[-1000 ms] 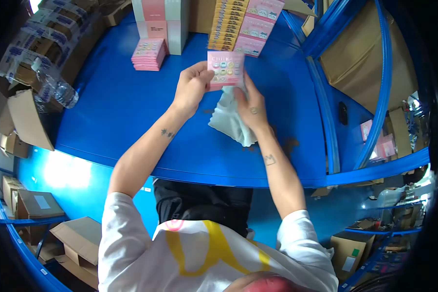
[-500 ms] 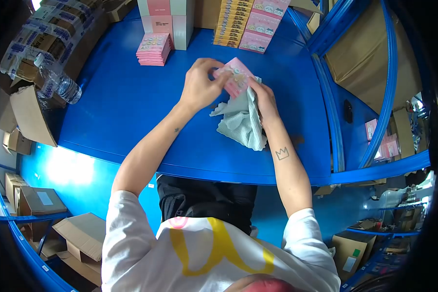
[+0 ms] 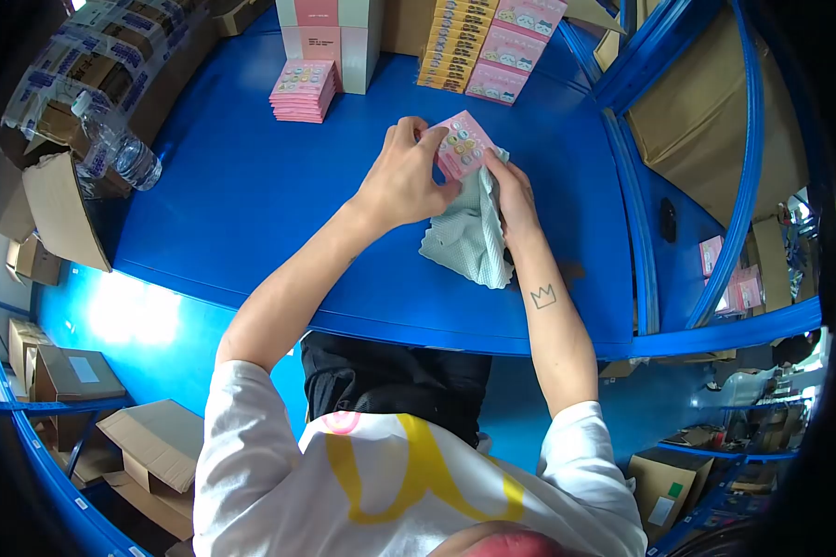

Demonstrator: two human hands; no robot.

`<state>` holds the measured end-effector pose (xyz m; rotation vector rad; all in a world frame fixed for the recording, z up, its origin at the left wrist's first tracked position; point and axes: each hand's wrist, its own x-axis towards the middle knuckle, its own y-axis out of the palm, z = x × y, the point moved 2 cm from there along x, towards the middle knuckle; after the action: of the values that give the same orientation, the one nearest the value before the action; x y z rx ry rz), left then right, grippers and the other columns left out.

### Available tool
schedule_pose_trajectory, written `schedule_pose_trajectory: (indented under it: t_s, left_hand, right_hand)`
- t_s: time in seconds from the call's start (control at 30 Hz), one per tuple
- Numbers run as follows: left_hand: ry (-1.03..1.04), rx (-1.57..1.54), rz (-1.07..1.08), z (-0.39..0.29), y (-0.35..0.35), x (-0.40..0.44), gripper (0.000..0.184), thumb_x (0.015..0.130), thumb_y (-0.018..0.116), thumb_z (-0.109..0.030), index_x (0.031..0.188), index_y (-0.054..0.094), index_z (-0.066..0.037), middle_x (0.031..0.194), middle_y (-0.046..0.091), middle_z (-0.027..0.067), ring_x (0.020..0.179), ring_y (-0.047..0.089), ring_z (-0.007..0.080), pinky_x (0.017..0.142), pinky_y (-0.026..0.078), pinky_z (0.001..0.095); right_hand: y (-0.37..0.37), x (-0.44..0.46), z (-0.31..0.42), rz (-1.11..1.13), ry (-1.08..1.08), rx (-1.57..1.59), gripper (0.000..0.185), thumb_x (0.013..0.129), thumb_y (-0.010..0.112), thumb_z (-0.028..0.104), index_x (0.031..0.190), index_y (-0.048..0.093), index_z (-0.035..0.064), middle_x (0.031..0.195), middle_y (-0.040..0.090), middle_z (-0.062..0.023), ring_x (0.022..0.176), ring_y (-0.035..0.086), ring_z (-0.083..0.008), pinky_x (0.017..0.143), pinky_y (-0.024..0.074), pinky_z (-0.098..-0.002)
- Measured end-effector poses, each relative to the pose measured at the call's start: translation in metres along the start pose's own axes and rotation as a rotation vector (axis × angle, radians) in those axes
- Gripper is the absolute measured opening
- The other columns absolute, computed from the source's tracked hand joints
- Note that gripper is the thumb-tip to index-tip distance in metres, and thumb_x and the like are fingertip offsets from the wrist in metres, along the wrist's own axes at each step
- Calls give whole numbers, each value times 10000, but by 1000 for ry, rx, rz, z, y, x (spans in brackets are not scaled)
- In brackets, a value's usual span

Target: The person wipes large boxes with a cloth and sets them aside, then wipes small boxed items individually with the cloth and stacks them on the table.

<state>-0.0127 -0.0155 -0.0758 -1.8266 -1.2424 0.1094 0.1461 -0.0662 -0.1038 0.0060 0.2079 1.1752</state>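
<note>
A pink printed packet point(image 3: 464, 141) with small round pictures on its face is held tilted above the blue table point(image 3: 251, 213). My left hand point(image 3: 406, 176) is curled around its left edge, fingers at the upper corner and thumb near the bottom. At the packet's right edge, my right hand point(image 3: 514, 197) grips it with the thumb on the front. A crumpled pale green cloth point(image 3: 474, 237) hangs from under the packet and my right hand. Whether the packet is a single one or several together, I cannot tell.
Behind my hands stand a stack of pink packets point(image 3: 302, 91), pink and white boxes point(image 3: 353, 46), and yellow and pink boxes point(image 3: 499, 51). At left are a water bottle point(image 3: 121, 148) and an open carton point(image 3: 65, 209). A blue rack frame point(image 3: 636, 232) borders the right side.
My left hand has shifted to the packet's lower left, its thumb now lower, uncovering more of the front. The packet has turned to face me more. The view has moved slightly.
</note>
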Motion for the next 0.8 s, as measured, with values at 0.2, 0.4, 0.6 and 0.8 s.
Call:
schedule_pose_trajectory:
  t_s: [0.2, 0.4, 0.6, 0.8]
  left_hand:
    - [30, 64, -344, 19, -40, 14, 606, 640, 787, -183, 1172, 595, 34, 1147, 529, 238, 1026, 545, 367, 794, 535, 376]
    - [-256, 176, -696, 87, -87, 23, 637, 661, 771, -381, 1155, 626, -6, 1112, 562, 235, 1042, 540, 380, 807, 528, 393]
    - [-364, 289, -705, 124, -79, 26, 602, 707, 725, -440, 1128, 661, -15, 1160, 559, 254, 1067, 528, 386, 836, 517, 429]
    - [-341, 296, -713, 137, -69, 30, 560, 730, 707, -427, 1117, 671, -23, 1177, 557, 264, 1084, 518, 391, 860, 500, 440]
  right_hand:
    - [-2, 3, -4, 17, 38, -17, 508, 904, 595, 468, 1164, 618, 32, 1124, 630, -114, 1017, 593, -197, 815, 434, -311]
    - [-4, 9, -11, -13, 103, -125, 507, 895, 603, 475, 1135, 624, 29, 1087, 637, -102, 978, 597, -188, 811, 427, -310]
    - [1, 1, -5, 97, 63, -134, 501, 886, 613, 478, 1094, 625, 22, 1047, 636, -89, 935, 593, -174, 810, 416, -306]
    - [6, -6, 1, 33, 56, -174, 481, 886, 614, 473, 1075, 627, 32, 1029, 635, -79, 918, 590, -166, 802, 411, -297]
